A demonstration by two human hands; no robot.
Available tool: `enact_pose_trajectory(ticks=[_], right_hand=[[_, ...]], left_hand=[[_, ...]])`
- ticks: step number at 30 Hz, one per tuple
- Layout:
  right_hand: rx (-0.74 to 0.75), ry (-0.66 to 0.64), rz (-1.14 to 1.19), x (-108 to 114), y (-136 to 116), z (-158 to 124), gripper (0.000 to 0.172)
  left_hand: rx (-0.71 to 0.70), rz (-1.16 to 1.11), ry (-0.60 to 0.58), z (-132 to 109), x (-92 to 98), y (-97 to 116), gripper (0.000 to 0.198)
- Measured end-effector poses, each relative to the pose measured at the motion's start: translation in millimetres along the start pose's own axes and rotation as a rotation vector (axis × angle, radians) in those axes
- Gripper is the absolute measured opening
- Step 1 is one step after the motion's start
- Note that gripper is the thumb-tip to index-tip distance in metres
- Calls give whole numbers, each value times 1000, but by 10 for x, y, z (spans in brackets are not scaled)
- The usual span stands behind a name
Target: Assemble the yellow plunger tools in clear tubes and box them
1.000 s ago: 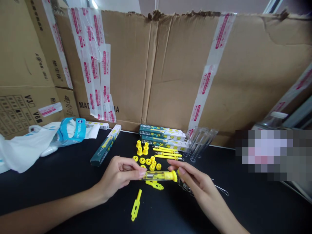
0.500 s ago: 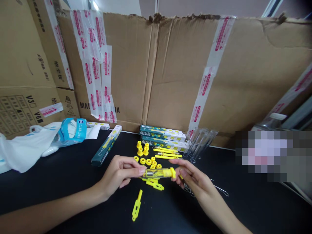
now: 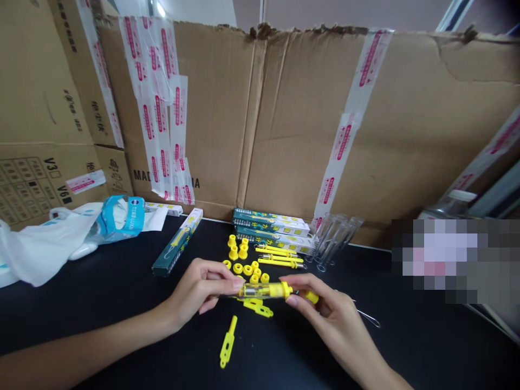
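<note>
My left hand [image 3: 209, 287] pinches the left part of a spring scale [image 3: 264, 291], a clear tube held level with a metal spring and yellow parts inside. At its right end, the thumb and forefinger of my right hand [image 3: 320, 300] close on the yellow end cap [image 3: 286, 290]. Another yellow piece [image 3: 312, 297] is tucked against the fingers of that hand, partly hidden. Below the tube lie flat yellow plastic pieces [image 3: 262, 310], and nearer to me is a single one [image 3: 227, 342].
Behind the hands are small yellow rings [image 3: 247, 269], yellow caps [image 3: 233, 252], yellow rods with springs [image 3: 280, 259] and clear tubes [image 3: 331, 244]. Green printed boxes [image 3: 272, 233] lie by the cardboard wall [image 3: 300, 135]. Wire hooks [image 3: 368, 318] are at right, a tissue pack [image 3: 122, 216] at left.
My right hand's thumb and forefinger have closed onto the yellow end cap. The yellow piece in that hand shows more now. My left hand keeps its grip, nearly still.
</note>
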State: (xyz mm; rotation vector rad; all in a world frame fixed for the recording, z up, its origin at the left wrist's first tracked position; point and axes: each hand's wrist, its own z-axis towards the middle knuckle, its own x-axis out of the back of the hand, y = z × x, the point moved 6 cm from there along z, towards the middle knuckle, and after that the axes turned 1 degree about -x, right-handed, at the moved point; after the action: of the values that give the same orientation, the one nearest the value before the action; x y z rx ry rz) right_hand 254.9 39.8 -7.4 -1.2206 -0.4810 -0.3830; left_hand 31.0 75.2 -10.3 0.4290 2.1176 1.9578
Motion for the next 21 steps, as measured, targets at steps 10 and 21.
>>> enact_pose_trajectory(ticks=[10, 21], right_hand=[[-69, -46, 114, -68, 0, 7, 29], [-111, -152, 187, -196, 47, -14, 33]], left_hand=[[31, 20, -17, 7, -27, 10, 27], [-202, 258, 22, -100, -44, 106, 24]])
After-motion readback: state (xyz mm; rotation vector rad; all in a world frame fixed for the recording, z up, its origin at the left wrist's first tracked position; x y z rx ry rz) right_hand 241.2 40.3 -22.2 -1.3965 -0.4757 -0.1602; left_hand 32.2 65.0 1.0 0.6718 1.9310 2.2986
